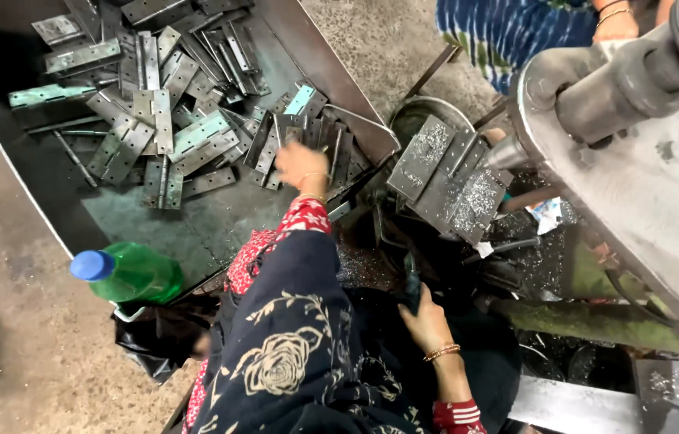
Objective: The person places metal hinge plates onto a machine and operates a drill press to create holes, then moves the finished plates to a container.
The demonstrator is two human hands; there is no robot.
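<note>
The left hand (301,165) reaches into the metal hinges (164,120) heaped in the tray (219,225) (fingers' grasp unclear); the right hand (426,321) clenches a dark lever (412,283).

Green plastic bottle (132,274), blue cap, lying bottom left.

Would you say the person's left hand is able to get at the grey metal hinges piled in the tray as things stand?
Probably yes: the left hand already lies at the near edge of the grey metal hinges in the dark metal tray, and nothing covers them.
</note>
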